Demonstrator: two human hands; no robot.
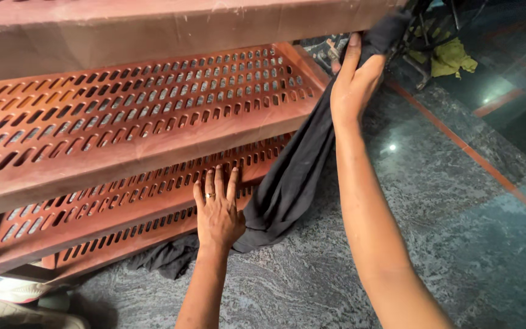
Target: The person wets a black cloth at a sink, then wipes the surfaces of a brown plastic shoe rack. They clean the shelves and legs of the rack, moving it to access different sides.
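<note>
A reddish-brown plastic rack [123, 116] with slotted shelves fills the left of the head view. My right hand [353, 79] presses a dark grey cloth [293, 176] against the right end of the rack's top shelf. The cloth hangs down past the lower shelves to the floor. My left hand [217, 210], a ring on one finger, lies flat with fingers spread on the front edge of a lower shelf, right beside the hanging cloth.
The floor [433, 201] is polished grey stone with an orange strip running diagonally at the right. A yellow-green cloth [452, 58] lies by a dark metal frame at the top right. Something white [7, 304] sits at the bottom left corner.
</note>
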